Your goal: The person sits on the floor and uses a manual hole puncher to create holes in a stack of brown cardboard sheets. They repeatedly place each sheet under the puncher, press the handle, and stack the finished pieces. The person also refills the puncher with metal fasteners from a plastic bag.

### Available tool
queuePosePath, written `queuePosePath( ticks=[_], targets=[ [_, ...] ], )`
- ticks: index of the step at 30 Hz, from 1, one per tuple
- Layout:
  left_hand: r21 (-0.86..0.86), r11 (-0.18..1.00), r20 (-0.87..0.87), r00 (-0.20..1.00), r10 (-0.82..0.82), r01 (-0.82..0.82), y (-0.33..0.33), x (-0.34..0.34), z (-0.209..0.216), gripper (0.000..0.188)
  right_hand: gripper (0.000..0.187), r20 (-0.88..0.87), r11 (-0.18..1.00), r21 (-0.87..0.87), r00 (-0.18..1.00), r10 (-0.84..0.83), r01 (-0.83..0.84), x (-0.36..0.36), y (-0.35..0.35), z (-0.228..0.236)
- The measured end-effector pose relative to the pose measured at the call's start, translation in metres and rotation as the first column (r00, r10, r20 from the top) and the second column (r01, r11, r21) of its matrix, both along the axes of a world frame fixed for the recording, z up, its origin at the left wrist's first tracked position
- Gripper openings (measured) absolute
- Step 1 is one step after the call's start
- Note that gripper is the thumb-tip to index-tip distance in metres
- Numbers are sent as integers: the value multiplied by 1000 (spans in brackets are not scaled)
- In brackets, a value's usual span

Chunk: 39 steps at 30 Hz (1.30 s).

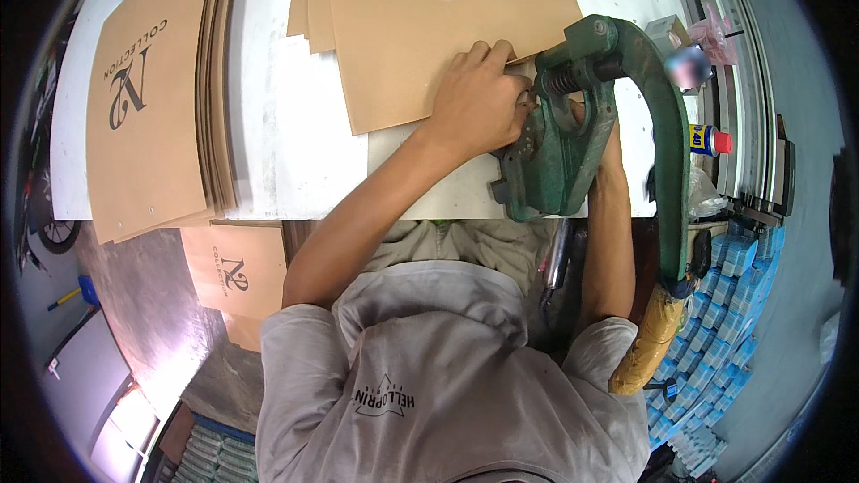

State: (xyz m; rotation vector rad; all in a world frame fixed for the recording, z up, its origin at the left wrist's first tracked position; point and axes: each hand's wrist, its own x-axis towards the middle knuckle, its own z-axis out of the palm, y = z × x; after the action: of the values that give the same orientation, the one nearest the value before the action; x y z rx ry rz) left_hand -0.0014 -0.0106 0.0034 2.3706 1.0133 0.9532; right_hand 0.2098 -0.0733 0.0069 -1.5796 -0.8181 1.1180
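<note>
A green lever press (559, 161) stands at the table's near edge, its long curved arm (667, 125) ending in a yellow-wrapped handle (651, 344). My left hand (483, 94) lies over the near edge of a flat brown paper bag (394, 45), its fingers bent and drawn together against the press's left side. Whatever the fingertips pinch is hidden. Behind the press body, my right hand (580, 114) shows only in a small part, and its fingers are out of sight. Black lettering marks the bag, which lies on other brown bags.
A stack of brown bags (148, 116) fills the left of the white table (286, 125). To the press's right stand a blue-and-yellow spray can (707, 139) with a red cap and a small box (667, 34). More brown bags (234, 264) sit below the table's left edge.
</note>
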Motion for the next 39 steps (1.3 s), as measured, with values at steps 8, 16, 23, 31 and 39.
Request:
queuePosePath(
  ticks=[8, 16, 23, 31, 39],
  targets=[
    [-47, 999, -55, 998, 21, -24, 1, 8, -2, 22, 36, 756, 988, 45, 652, 64, -149, 32, -40, 123],
    [-37, 999, -39, 999, -12, 10, -1, 19, 2, 22, 36, 983, 598, -84, 31, 179, -797, -63, -111, 98],
    [93, 995, -138, 990, -10, 23, 7, -8, 0, 22, 38, 758, 652, 416, 637, 136, -634, -18, -106, 171],
    [293, 953, -364, 930, 43, 71, 11, -20, -22, 34, 23, 764, 981, 158, 644, -49, -113, 75, -78, -58],
    [194, 978, -514, 841, 168, -76, -4, -104, -3, 53, 12, 731, 981, 159, 681, -40, -113, 40, -66, -21]
  ],
)
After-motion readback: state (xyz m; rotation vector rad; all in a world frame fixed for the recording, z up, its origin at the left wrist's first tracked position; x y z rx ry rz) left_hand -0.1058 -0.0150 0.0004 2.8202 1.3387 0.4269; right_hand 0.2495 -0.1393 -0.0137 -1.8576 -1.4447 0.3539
